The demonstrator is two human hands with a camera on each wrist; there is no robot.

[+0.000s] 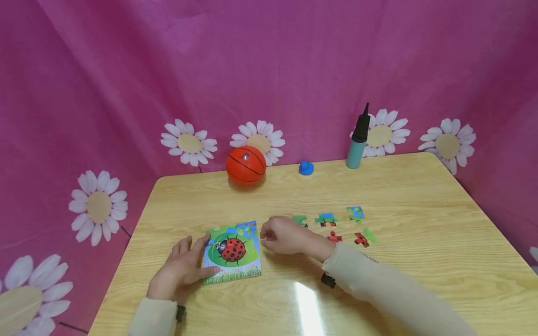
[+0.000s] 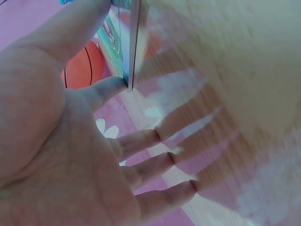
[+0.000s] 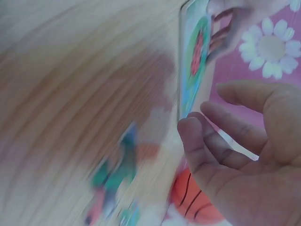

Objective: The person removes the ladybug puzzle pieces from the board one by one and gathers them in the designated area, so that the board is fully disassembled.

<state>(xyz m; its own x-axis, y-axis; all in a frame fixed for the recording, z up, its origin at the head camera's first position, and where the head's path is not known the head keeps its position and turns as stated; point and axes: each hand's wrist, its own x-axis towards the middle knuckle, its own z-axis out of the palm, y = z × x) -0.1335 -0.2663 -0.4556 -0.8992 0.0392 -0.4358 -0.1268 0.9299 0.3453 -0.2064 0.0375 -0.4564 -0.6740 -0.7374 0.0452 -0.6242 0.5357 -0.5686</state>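
Observation:
A ladybug puzzle board [image 1: 232,252] lies flat on the wooden table [image 1: 420,196]. My left hand [image 1: 187,261] rests at its left edge, fingers straight, thumb on the lower left corner and index finger against the upper left. The left wrist view shows that hand [image 2: 70,141] spread, with thumb and index finger touching the board [image 2: 123,42]. My right hand [image 1: 279,235] hovers just right of the board with loosely curled fingers. In the right wrist view its fingers [image 3: 221,136] hold nothing beside the board [image 3: 195,56]. Several loose puzzle pieces [image 1: 335,228] lie to its right.
An orange basketball [image 1: 245,165], a small blue duck [image 1: 306,168] and a teal pump [image 1: 358,140] stand along the table's far edge. A pink flowered cloth [image 1: 269,70] hangs behind and at both sides. The wrist views are motion-blurred.

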